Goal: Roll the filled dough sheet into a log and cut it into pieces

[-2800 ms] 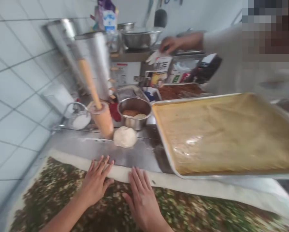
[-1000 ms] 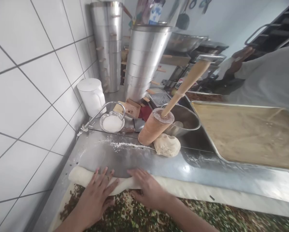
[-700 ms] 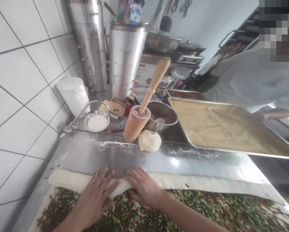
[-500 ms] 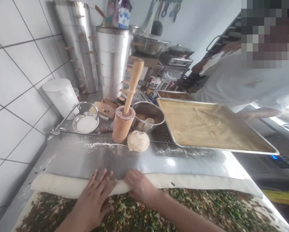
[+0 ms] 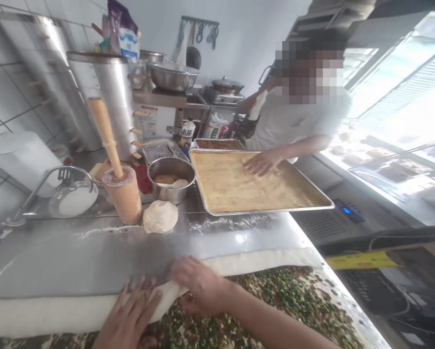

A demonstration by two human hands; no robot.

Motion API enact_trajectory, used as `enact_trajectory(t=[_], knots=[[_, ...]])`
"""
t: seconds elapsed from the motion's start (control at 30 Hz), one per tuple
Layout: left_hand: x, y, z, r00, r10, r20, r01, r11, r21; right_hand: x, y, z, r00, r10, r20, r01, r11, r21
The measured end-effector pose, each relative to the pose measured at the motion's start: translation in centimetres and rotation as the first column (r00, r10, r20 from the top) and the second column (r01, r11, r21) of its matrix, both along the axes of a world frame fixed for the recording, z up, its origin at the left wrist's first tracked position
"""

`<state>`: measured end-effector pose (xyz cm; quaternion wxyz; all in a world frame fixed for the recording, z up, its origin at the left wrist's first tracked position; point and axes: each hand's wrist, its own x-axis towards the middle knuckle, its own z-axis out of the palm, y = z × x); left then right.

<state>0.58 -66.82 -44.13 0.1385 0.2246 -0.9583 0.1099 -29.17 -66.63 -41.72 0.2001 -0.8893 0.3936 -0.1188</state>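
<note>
A long sheet of dough runs across the metal table, its far edge folded over into a pale dough roll. On the near side of that roll the sheet carries a chopped filling of green and brown bits. My left hand lies on the roll with its fingers stretched and slightly apart. Just to its right, my right hand curls its fingers over the roll's far side, thumb on the filling side; it is somewhat blurred. A round lump of dough sits beyond both hands.
Behind the dough stand a wooden-handled roller, a bowl of white powder and a steel pot. A large tray lies at the right back; a co-worker's hand reaches over it. Tall metal cylinders rise at the left.
The view has swung to the right. My right hand stays curled over the dough roll, and my left hand remains beside it. A co-worker's hand now shows over the large tray.
</note>
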Motion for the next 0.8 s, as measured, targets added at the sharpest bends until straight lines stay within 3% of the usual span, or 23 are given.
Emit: enact_trajectory(t=[0.1,0.17,0.27,0.37,0.43,0.6,0.73,0.8], knots=[[-2.4,0.7,0.2,0.999,0.047,0.0,-0.047,0.999,-0.012,-3.1,0.5,-0.4,0.993,-0.111,-0.049,0.115,0.989,0.09],[-4.8,1.1,0.3,0.996,0.078,0.031,-0.079,0.997,0.009,-4.4,1.2,-0.9,0.996,-0.034,-0.077,0.035,0.999,0.018],[-7.9,2.1,0.0,0.999,0.037,0.032,-0.037,0.999,0.007,-6.7,2.2,-1.3,0.999,0.047,-0.013,-0.048,0.993,-0.107],[-9.9,3.3,-0.7,0.999,0.041,-0.005,-0.041,0.999,-0.017,-10.1,2.7,-0.9,0.996,-0.07,0.06,0.069,0.997,0.017],[-11.6,4.0,-0.8,0.996,0.089,0.002,-0.089,0.996,-0.011,-11.9,3.2,-0.8,0.994,-0.11,0.021,0.108,0.99,0.089],[-17.1,5.0,-0.3,0.998,0.059,0.0,-0.058,0.998,0.031,-15.4,5.3,-0.5,0.999,0.05,0.002,-0.05,0.997,-0.057],[-20.4,5.9,0.1,0.997,0.069,-0.018,-0.068,0.997,0.042,-19.4,6.0,0.1,0.993,-0.117,0.023,0.115,0.989,0.09],[-22.2,6.4,0.0,0.995,0.099,0.006,-0.099,0.992,0.08,-20.9,6.7,0.1,0.995,-0.103,-0.011,0.104,0.991,0.081]])
